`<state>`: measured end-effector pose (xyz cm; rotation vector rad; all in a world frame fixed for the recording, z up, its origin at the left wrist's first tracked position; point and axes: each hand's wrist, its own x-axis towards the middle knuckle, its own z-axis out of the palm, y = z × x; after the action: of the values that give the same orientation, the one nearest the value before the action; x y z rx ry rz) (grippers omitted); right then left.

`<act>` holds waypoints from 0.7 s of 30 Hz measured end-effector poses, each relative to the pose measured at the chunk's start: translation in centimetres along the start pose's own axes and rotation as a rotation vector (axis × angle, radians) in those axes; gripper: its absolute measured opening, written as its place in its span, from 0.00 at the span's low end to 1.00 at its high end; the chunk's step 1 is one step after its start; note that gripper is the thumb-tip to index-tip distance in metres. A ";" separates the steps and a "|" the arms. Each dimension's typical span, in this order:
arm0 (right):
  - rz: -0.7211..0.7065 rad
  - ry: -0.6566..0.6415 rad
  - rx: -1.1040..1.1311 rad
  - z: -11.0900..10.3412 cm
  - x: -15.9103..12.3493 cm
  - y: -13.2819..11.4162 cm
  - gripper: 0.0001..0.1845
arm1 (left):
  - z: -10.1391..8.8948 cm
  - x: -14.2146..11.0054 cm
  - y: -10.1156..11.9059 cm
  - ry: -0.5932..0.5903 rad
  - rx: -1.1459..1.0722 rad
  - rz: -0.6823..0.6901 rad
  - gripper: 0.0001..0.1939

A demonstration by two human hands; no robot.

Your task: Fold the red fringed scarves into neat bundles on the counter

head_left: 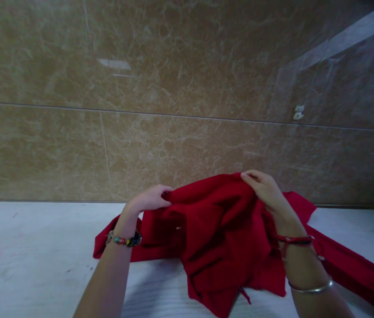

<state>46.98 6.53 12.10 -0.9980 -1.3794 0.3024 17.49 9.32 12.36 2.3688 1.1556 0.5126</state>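
A red cloth piece [226,234], bunched and folded, hangs between both hands over the pale tabletop. It may be a garment, with a long strip trailing to the right edge and a thin tie at the bottom. My left hand [152,198] pinches its upper edge at the left, fingertips partly hidden by the fabric. My right hand [262,185] pinches the same edge further right, thumb and fingers pressed together. Between the two grips the edge is lifted and slopes up to the right. Lower folds hang toward the table's near side.
The whitish wooden tabletop [34,256] meets a brown marble-tiled wall [173,79] along its far edge. A small white object [298,112] is fixed to the wall at the right. Light reflections lie on the glossy tiles.
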 end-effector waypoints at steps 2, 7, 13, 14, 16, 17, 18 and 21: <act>-0.018 -0.078 -0.125 0.3 0.1 0.3 0.11 | -0.5 -1.2 1.7 0.031 0.081 0.026 0.06; -0.335 0.524 -0.023 0.1 -0.9 -2.0 0.10 | -0.6 -3.9 6.6 0.834 0.233 0.037 0.09; -0.217 0.236 -0.374 1.0 -0.7 -0.2 0.13 | 0.1 -1.1 3.4 0.499 0.329 -0.160 0.06; -0.178 0.178 -0.394 1.3 -0.6 0.3 0.12 | -0.1 -0.9 3.0 0.560 0.329 -0.180 0.06; -0.180 0.212 -0.393 1.5 -0.3 0.6 0.12 | -0.6 -1.3 3.2 0.743 0.291 -0.145 0.07; -0.212 0.296 -0.380 1.2 -0.3 0.4 0.11 | -0.9 -1.8 3.7 0.802 0.258 -0.105 0.08; -0.253 0.407 -0.366 0.8 -0.2 0.0 0.11 | -1.2 -2.4 4.3 0.800 0.221 -0.069 0.08; -0.311 0.695 -0.350 -1.5 0.2 -0.2 0.10 | -1.1 -3.5 5.3 0.385 0.127 -0.002 0.11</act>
<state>48.34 5.88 12.56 -1.0177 -0.9299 -0.4994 18.23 3.83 15.73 2.4419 1.3897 0.9526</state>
